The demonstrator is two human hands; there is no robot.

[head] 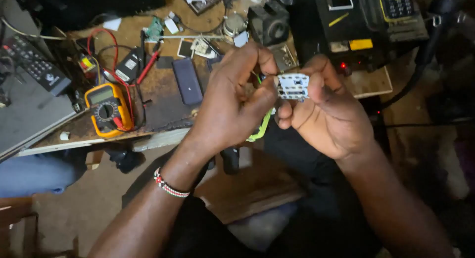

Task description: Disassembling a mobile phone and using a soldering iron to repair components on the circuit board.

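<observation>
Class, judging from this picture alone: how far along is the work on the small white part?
Done: the small white part is off the bench, with other parts loose there. In hand: the right hand grips it while the left hand works at its edge, a green tool below. Left: the yellow multimeter lies untouched.

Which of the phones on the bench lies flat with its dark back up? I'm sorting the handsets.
The dark blue-grey phone beside the yellow multimeter. The other handset, at the top right, shows its keypad.

Dim, warm light — soft, murky edges
</observation>
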